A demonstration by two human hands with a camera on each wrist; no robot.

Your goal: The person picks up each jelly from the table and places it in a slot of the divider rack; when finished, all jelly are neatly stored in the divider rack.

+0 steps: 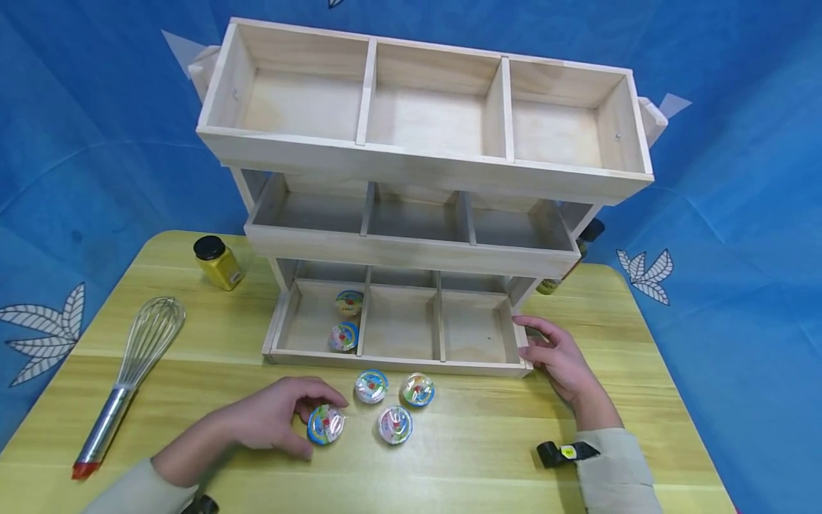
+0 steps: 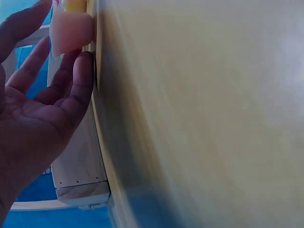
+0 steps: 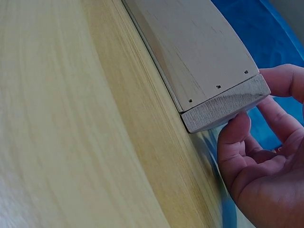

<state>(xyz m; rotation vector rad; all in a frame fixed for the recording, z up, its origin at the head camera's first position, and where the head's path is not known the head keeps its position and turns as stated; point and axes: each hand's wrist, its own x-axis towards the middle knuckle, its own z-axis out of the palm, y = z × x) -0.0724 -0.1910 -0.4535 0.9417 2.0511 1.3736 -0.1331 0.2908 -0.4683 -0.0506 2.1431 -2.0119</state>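
My left hand point(image 1: 272, 414) curves around a small jelly cup point(image 1: 326, 424) with a printed lid, thumb and fingers spread on either side. In the left wrist view the pinkish cup point(image 2: 71, 32) stands between the fingers, close over the table. Three more jelly cups, a blue-rimmed one point(image 1: 371, 386), one with a green-yellow lid point(image 1: 418, 390) and a pink one point(image 1: 394, 425), lie to its right. My right hand point(image 1: 560, 360) holds the right end of the bottom tier of a wooden shelf point(image 1: 398, 365), thumb and fingers at its end piece point(image 3: 225, 104).
Two jelly cups point(image 1: 344, 336) sit in the bottom tier's left compartment. A whisk point(image 1: 138, 350) lies at the left, near a yellow jar point(image 1: 218, 263) with a black lid. Behind the shelf's right side stands a dark-capped bottle point(image 1: 549, 285). The upper tiers have three compartments each.
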